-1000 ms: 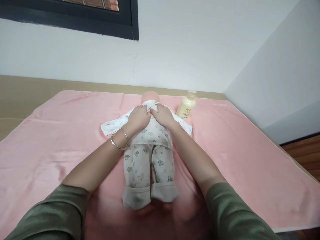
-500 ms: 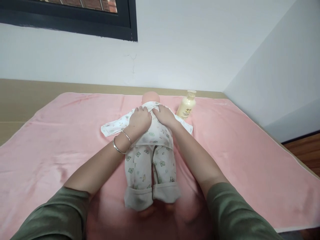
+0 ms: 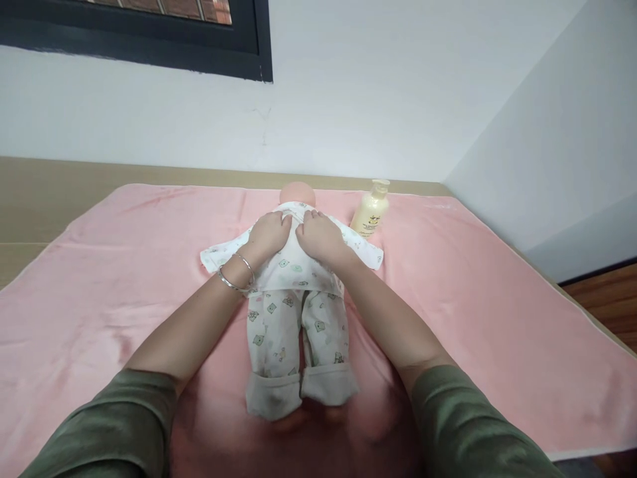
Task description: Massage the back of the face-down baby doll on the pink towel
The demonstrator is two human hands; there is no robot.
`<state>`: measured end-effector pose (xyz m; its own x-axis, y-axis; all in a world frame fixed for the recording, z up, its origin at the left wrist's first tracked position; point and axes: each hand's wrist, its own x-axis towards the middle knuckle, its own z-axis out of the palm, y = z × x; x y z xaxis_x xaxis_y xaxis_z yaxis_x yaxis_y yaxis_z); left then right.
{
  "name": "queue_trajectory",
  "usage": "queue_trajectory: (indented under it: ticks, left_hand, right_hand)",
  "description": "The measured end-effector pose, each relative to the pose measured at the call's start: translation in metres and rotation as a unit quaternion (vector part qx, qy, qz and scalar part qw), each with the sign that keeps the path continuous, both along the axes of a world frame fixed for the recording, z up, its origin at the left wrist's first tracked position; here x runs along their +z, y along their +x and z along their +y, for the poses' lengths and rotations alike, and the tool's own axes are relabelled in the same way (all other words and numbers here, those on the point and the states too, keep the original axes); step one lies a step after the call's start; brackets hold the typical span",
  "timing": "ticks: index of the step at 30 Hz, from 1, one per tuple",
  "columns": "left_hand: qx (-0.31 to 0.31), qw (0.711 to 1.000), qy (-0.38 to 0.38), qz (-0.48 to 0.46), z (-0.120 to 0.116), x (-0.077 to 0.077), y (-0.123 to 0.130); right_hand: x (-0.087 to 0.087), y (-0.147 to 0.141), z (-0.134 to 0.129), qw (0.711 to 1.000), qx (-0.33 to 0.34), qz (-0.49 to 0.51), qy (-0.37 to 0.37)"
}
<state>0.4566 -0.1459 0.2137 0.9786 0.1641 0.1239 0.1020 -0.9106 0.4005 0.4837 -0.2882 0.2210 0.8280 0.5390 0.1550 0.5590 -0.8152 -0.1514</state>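
A baby doll lies on a pink cloth [image 3: 472,318], its bald head [image 3: 297,193] away from me. It wears a white printed top [image 3: 298,271] with sleeves spread to both sides, and matching trousers [image 3: 275,332] with turned-up cuffs. My left hand [image 3: 270,234] rests on the left of the doll's upper body, fingers laid over the fabric. Beside it, my right hand [image 3: 318,234] lies on the right half, fingers pointing toward the neck. Both hands look open, pressing on the top, with a small gap between them. The doll's feet are blurred below the cuffs.
A pale yellow pump bottle [image 3: 371,209] stands just beyond the doll's right-hand sleeve. Behind the cloth runs a light wooden surface [image 3: 34,192] against a white wall [image 3: 348,99]. A dark window frame [image 3: 199,50] is at the upper left.
My left hand has slid left and the right hand's thumb has drawn in toward its fingers. The hands are slightly further apart; the doll stays in place.
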Motion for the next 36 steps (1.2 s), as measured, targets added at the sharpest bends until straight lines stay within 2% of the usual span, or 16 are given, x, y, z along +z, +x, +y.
queue_trajectory:
  ticks: [3, 6, 8, 11, 16, 18, 22, 25, 28, 33, 34, 36]
  left_hand:
    - [-0.009, 0.995, 0.093, 0.019, -0.020, 0.011, -0.014]
    - [-0.031, 0.990, 0.132, 0.031, -0.034, 0.021, -0.024]
    - [-0.038, 0.991, 0.119, 0.039, -0.033, 0.022, -0.024]
    - [-0.025, 0.997, 0.057, 0.039, -0.017, 0.015, -0.012]
    - [-0.024, 0.999, -0.043, 0.013, 0.008, -0.001, 0.006]
    - [-0.026, 0.999, -0.028, 0.013, 0.005, -0.001, 0.004]
    - [-0.016, 0.998, 0.065, 0.017, -0.016, 0.011, -0.011]
    - [-0.024, 0.996, 0.084, 0.030, -0.025, 0.017, -0.017]
    - [-0.027, 0.998, 0.058, 0.025, -0.017, 0.013, -0.011]
    - [-0.010, 1.000, -0.021, 0.003, 0.001, -0.002, 0.003]
    - [-0.009, 1.000, -0.013, 0.000, 0.001, -0.003, 0.003]
    - [-0.020, 0.998, 0.052, -0.010, -0.006, -0.003, -0.003]
  right_hand:
    - [-0.002, 0.020, -0.009, 0.998, -0.004, 0.047, 0.049]
    - [-0.003, 0.030, -0.014, 0.996, 0.001, 0.064, 0.069]
    - [-0.003, 0.027, -0.013, 0.997, -0.003, 0.057, 0.055]
    - [0.001, 0.010, -0.007, 1.000, -0.016, 0.024, 0.007]
    - [0.011, -0.004, -0.007, 0.998, 0.026, 0.061, -0.018]
    - [0.010, 0.004, -0.010, 0.996, 0.030, 0.083, 0.001]
    - [0.000, 0.026, -0.014, 0.995, 0.005, 0.084, 0.049]
    - [-0.005, 0.029, -0.013, 0.995, 0.005, 0.080, 0.055]
    - [-0.001, 0.013, -0.007, 0.997, -0.008, 0.062, 0.036]
    - [0.011, -0.015, 0.002, 0.999, -0.010, 0.045, -0.001]
    - [0.013, -0.015, 0.002, 0.999, -0.005, 0.047, -0.002]
    - [0.014, -0.007, -0.002, 0.998, 0.012, 0.064, 0.017]
